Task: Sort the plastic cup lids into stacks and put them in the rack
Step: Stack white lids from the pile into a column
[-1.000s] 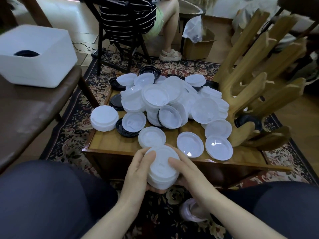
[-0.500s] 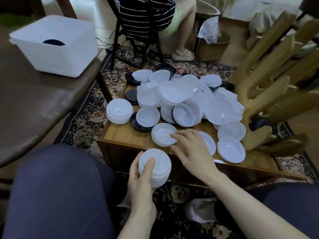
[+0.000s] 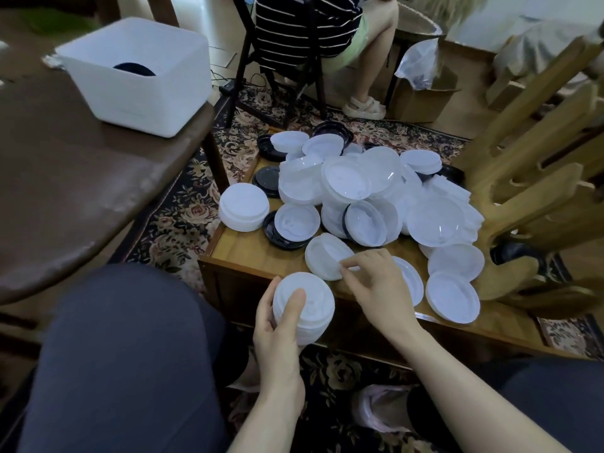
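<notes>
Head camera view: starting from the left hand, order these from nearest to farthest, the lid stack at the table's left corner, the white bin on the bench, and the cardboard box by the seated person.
From the left hand:
1. Lid stack, on the table's left corner, just beyond the hand.
2. White bin, up on the brown bench, far left.
3. Cardboard box, on the floor at the back right.

floor: floral rug | brown table left | black chair behind
</notes>
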{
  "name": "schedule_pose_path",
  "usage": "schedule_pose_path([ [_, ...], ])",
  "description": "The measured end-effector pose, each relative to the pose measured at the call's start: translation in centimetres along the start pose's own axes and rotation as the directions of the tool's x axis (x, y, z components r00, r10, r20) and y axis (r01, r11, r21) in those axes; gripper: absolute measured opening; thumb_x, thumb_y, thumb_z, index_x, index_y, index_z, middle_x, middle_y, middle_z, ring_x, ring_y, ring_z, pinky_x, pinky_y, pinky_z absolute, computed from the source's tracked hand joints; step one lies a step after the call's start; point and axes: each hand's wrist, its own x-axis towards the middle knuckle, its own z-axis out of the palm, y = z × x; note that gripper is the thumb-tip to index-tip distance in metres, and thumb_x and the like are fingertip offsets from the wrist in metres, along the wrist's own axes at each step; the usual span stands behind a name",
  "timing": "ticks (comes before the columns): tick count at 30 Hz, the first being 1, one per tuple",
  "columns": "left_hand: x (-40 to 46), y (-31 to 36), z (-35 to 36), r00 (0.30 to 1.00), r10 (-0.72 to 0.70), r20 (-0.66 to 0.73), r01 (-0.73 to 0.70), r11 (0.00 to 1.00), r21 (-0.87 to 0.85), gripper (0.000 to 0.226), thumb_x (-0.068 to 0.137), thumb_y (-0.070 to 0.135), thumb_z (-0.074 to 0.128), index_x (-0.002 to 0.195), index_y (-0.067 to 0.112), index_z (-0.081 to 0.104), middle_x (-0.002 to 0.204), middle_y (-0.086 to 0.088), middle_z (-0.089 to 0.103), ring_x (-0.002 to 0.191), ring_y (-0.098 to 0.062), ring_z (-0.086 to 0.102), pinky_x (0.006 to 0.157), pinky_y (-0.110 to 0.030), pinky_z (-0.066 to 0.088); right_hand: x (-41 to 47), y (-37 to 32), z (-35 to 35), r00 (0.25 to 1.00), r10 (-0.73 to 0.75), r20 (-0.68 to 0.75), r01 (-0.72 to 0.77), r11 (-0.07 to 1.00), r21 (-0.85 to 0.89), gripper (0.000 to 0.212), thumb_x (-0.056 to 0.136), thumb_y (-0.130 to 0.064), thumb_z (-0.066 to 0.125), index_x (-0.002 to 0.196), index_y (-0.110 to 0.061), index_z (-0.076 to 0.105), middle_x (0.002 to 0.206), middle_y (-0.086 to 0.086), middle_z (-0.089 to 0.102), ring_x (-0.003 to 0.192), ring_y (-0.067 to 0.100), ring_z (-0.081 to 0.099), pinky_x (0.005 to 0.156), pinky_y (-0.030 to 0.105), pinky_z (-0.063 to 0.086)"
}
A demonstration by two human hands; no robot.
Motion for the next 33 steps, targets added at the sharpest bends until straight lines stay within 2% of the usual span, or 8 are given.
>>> schedule_pose_path([
  [4,0.1,0.0,-0.1,1.000,0.001,0.007,-0.001,1.000,-0.010,0.046,0.081,0.032,0.073,0.126,0.037,0.063,0.126,0.008,0.065,0.114,-0.015,0.062,0.086,-0.040,0.056,0.1,-2.3,-2.0,0.946,0.316,-0.076,-0.256,0.868,0.426,0.006,0.091,-0.018,0.067,0.089,-0.022,0.069,0.083,-0.009,0.067,0.074,-0.004,0.057,0.070,0.008,0.041],
  [7,0.0,0.2,0.0,1.000,0.007,0.020,-0.007,1.000,-0.019,0.057,0.070,0.041,0.074,0.126,0.037,0.063,0.124,0.008,0.067,0.112,-0.015,0.064,0.087,-0.041,0.056,0.4,-2.9,-3.8,0.851,0.497,0.170,-0.421,0.451,0.787,0.008,0.094,-0.016,0.062,0.099,-0.014,0.069,0.077,-0.006,0.069,0.066,0.003,0.060,0.060,0.015,0.048],
  [9,0.0,0.3,0.1,0.999,0.015,0.039,-0.013,1.000,-0.028,0.067,0.062,0.045,0.074,0.127,0.034,0.063,0.122,0.007,0.068,0.109,-0.014,0.066,0.090,-0.042,0.056,0.3,-2.7,-4.4,0.798,0.434,0.418,-0.516,0.135,0.846,0.020,0.095,-0.014,0.058,0.112,-0.008,0.066,0.084,0.000,0.069,0.070,0.009,0.061,0.056,0.019,0.050],
  [10,-0.1,0.3,0.2,0.998,0.019,0.054,-0.018,0.999,-0.031,0.071,0.059,0.047,0.075,0.128,0.033,0.062,0.122,0.007,0.069,0.109,-0.014,0.067,0.089,-0.042,0.056,0.1,-2.5,-4.5,0.776,0.382,0.501,-0.565,0.071,0.822,0.026,0.095,-0.012,0.056,0.118,-0.004,0.063,0.088,0.003,0.068,0.071,0.011,0.062,0.055,0.021,0.051],
  [17,-0.3,0.2,0.3,0.992,0.036,0.124,-0.034,0.999,-0.018,0.075,0.063,0.057,0.069,0.132,0.031,0.060,0.121,0.010,0.071,0.110,-0.013,0.068,0.088,-0.041,0.057,-0.7,-2.5,-4.1,0.728,0.358,0.585,-0.684,0.318,0.657,0.033,0.087,-0.018,0.066,0.117,-0.005,0.066,0.079,0.012,0.065,0.062,0.015,0.059,0.049,0.022,0.044],
  [25,-0.4,-0.4,0.4,0.987,0.005,0.158,-0.001,1.000,-0.025,0.059,0.075,0.054,0.062,0.129,0.031,0.062,0.122,0.006,0.071,0.110,-0.014,0.069,0.088,-0.040,0.056,-1.5,-3.1,-3.5,0.828,0.340,0.445,-0.545,0.673,0.500,0.020,0.090,-0.023,0.069,0.109,-0.020,0.068,0.082,0.002,0.061,0.058,0.007,0.053,0.052,0.015,0.041],
  [29,-0.4,-0.3,0.5,0.988,-0.023,0.156,0.029,0.999,-0.033,0.069,0.073,0.065,0.071,0.131,0.030,0.061,0.127,0.000,0.069,0.116,-0.021,0.067,0.096,-0.048,0.054,-2.0,-2.9,-2.2,0.881,0.291,0.373,-0.439,0.795,0.418,0.017,0.086,-0.033,0.072,0.102,-0.034,0.068,0.096,0.000,0.064,0.072,0.008,0.053,0.072,0.024,0.051],
  [33,-0.1,-0.5,0.3,0.991,0.013,0.134,-0.010,1.000,-0.023,0.059,0.072,0.037,0.082,0.127,0.030,0.062,0.120,0.003,0.071,0.106,-0.017,0.070,0.089,-0.043,0.058,-2.0,-2.6,-2.0,0.904,0.233,0.358,-0.383,0.813,0.438,0.017,0.086,-0.033,0.072,0.102,-0.035,0.069,0.097,-0.004,0.065,0.076,0.011,0.056,0.077,0.026,0.051],
])
